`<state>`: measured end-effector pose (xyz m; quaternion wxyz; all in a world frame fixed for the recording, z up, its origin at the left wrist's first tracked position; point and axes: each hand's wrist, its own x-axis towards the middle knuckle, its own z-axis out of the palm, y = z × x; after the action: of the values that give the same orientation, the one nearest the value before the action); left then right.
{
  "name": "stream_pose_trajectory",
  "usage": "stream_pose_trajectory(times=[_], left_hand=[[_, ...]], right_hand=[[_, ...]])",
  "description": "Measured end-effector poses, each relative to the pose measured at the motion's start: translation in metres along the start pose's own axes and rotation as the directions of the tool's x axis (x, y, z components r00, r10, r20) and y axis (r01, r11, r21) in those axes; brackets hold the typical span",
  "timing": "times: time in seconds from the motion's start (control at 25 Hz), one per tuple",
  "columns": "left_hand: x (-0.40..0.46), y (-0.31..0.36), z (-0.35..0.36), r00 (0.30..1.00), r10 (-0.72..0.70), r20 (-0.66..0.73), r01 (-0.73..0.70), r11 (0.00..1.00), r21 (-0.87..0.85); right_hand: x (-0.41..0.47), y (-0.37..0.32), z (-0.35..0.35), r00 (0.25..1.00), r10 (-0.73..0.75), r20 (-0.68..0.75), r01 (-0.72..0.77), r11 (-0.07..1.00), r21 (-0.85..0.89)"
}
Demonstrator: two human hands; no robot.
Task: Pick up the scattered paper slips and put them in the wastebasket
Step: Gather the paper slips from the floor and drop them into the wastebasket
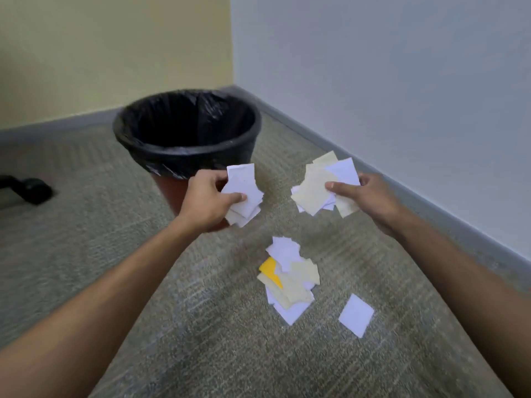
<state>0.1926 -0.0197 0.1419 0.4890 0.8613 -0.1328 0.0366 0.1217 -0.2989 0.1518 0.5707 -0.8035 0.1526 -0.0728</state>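
My left hand point(207, 199) grips a bunch of white paper slips point(244, 191) just in front of the wastebasket point(186, 156), below its rim. My right hand point(370, 199) pinches a fan of cream and white slips point(321, 185) to the right of the basket, above the carpet. The wastebasket is round and reddish, lined with a black bag, and its inside looks dark. A pile of white, cream and yellow slips point(290, 277) lies on the carpet between my forearms. One single white slip point(356, 315) lies apart to its right.
The basket stands near a room corner where a yellow wall meets a white wall point(402, 81), with grey baseboard along both. A black object point(28, 189) lies on the carpet at the far left.
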Motion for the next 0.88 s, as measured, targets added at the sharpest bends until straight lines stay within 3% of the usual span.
stream_pose_trajectory(times=[0.2,0.36,0.48,0.6,0.72,0.8,0.88], left_hand=[[0.058,0.046,-0.062,0.950,0.069,-0.306,-0.062,0.998,0.031],[0.104,0.037,-0.096,0.858,-0.199,-0.474,0.156,0.979,-0.129],[0.120,0.026,-0.104,0.830,-0.370,-0.417,0.273,0.922,-0.275],[0.110,0.022,-0.088,0.863,-0.251,-0.439,0.220,0.968,-0.121],[0.066,0.020,-0.067,0.825,0.039,-0.564,-0.012,0.999,0.051],[0.027,0.014,-0.044,0.814,0.153,-0.560,-0.151,0.987,0.051],[-0.017,0.003,-0.015,0.861,0.152,-0.485,-0.174,0.985,0.000]], right_hand=[[0.057,-0.116,0.053,0.953,-0.300,-0.043,0.300,0.954,0.005],[0.090,-0.154,0.108,0.942,-0.334,-0.030,0.333,0.943,-0.029],[0.102,-0.158,0.138,0.949,-0.315,0.033,0.317,0.943,-0.105],[0.100,-0.150,0.140,0.958,-0.276,0.072,0.284,0.949,-0.138],[0.078,-0.121,0.113,0.943,-0.333,-0.008,0.328,0.931,-0.159],[0.054,-0.089,0.087,0.935,-0.355,-0.027,0.340,0.913,-0.227],[0.027,-0.048,0.060,0.939,-0.345,-0.001,0.326,0.890,-0.319]])
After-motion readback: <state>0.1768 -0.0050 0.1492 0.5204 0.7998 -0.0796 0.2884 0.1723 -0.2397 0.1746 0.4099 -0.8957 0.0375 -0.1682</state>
